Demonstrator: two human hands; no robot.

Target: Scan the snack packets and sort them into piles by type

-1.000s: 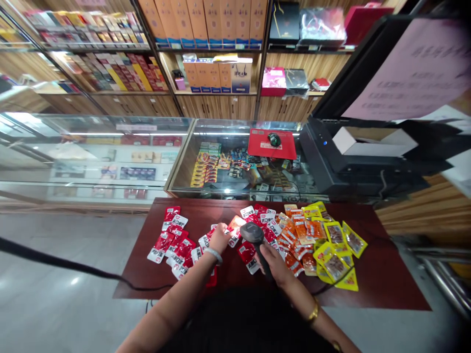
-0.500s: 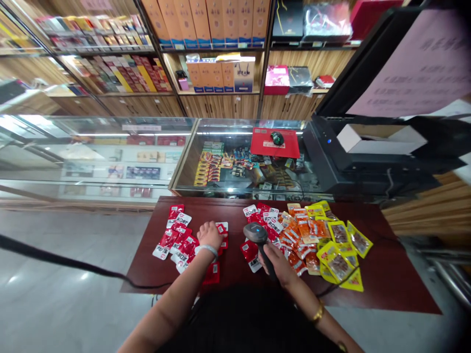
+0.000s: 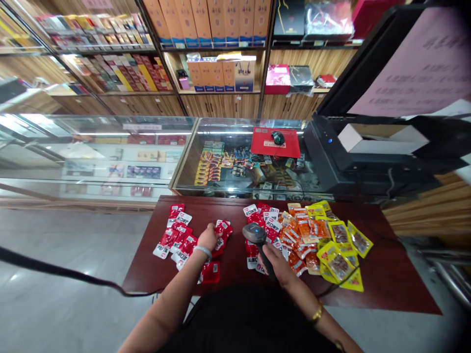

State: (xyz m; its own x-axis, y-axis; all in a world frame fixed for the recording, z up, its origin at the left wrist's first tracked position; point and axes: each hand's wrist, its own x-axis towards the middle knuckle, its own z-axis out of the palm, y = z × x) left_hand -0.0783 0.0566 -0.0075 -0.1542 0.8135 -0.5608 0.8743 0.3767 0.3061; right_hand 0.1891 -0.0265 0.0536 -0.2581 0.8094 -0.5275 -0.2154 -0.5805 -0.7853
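Observation:
My right hand (image 3: 276, 262) grips the handle of a dark barcode scanner (image 3: 254, 235), whose head points at the red snack packets (image 3: 263, 215) in the middle of a dark red table (image 3: 235, 211). My left hand (image 3: 208, 239) is closed on several red packets (image 3: 222, 230) at the right edge of the left pile of red packets (image 3: 174, 238). One red packet (image 3: 211, 272) lies near the front edge, under my left forearm. Orange packets (image 3: 301, 233) and yellow packets (image 3: 340, 250) lie further right.
Behind the table stands a glass display counter (image 3: 147, 147) with goods inside, a red mouse pad and mouse (image 3: 275, 139) on top. A black till screen and printer (image 3: 368, 147) stand at the right. Shelves of boxes fill the back wall. A black cable (image 3: 55, 272) runs over the floor at left.
My left hand carried red packets from the middle pile over to the left pile and now gathers them there. The scanner hand stayed almost still.

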